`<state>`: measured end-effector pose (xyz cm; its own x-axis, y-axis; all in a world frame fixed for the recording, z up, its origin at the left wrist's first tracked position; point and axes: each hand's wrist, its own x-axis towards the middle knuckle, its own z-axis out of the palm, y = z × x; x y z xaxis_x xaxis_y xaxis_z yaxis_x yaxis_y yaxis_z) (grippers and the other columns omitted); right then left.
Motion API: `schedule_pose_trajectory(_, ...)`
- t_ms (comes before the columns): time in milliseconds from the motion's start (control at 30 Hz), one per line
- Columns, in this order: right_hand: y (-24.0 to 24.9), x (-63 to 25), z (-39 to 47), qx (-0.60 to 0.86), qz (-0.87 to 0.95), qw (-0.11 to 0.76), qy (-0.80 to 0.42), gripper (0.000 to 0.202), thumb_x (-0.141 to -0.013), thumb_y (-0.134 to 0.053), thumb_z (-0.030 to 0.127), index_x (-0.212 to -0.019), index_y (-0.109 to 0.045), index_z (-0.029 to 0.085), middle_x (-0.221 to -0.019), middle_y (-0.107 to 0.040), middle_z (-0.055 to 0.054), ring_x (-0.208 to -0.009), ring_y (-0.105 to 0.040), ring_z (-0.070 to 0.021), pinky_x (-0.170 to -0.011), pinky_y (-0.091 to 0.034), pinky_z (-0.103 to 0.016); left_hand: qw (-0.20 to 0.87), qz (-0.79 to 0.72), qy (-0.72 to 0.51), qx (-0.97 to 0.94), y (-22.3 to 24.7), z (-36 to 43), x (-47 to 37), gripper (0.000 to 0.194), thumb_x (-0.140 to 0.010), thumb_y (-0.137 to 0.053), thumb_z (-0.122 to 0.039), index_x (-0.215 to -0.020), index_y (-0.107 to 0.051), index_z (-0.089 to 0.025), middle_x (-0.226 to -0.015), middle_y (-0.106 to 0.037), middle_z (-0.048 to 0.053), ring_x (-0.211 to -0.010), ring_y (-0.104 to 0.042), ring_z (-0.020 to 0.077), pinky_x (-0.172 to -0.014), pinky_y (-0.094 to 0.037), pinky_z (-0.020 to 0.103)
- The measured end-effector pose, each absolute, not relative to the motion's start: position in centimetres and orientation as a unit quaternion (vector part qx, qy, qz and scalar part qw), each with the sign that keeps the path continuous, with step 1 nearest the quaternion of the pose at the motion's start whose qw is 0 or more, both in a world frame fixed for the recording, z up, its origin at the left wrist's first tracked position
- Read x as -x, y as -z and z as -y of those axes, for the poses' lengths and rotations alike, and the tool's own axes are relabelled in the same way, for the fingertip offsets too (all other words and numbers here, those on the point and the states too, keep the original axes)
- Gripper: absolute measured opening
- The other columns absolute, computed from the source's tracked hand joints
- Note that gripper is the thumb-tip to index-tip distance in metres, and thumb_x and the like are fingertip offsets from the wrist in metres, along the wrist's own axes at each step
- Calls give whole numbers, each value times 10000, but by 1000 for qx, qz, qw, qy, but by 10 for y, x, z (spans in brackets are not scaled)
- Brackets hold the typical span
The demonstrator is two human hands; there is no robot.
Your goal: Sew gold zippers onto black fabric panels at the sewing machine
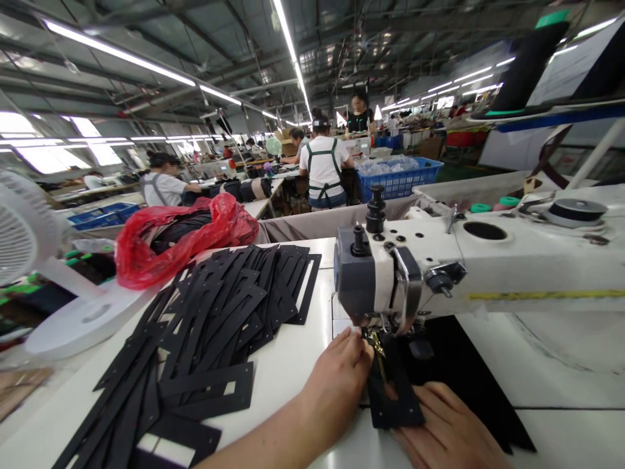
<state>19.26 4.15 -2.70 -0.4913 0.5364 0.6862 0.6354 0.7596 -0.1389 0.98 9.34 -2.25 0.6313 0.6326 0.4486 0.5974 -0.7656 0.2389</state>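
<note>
Under the head of a white sewing machine lies a small black piece with a gold zipper in its slot. My left hand is at the piece's upper left edge beside the presser foot, fingers pressed together on it. At the lower right edge, my right hand rests with its fingers close together against the piece; its fingertips are partly hidden. A larger black panel lies beneath and to the right. Black slotted frames are heaped on the white table to the left.
A red plastic bag of dark material sits behind the heap. A white fan stands at the far left. Beyond the table are a blue basket and several people at work. Thread spools stand at the right.
</note>
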Motion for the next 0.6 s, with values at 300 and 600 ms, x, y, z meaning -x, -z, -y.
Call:
schedule_pose_trajectory(300, 21, -207, -111, 421, 862, 269, 84, 178, -817, -435, 145, -770, -606, 146, -816, -629, -106, -793, -593, -218, -685, -481, -332, 46, -434, -238, -868, 22, -78, -18, 193, -742, -533, -129, -930, -576, -144, -932, -549, 98, -906, -524, 255, -832, -462, 439)
schedule_pose_trajectory(600, 21, -210, -121, 375, 890, 256, 40, 200, -850, -423, 169, -792, -613, 153, -824, -650, -89, -791, -613, -202, -702, -486, -301, 33, -449, -231, -863, 20, -69, -21, 177, -793, -525, -112, -958, -569, -157, -934, -526, 86, -883, -487, 241, -775, -447, 409)
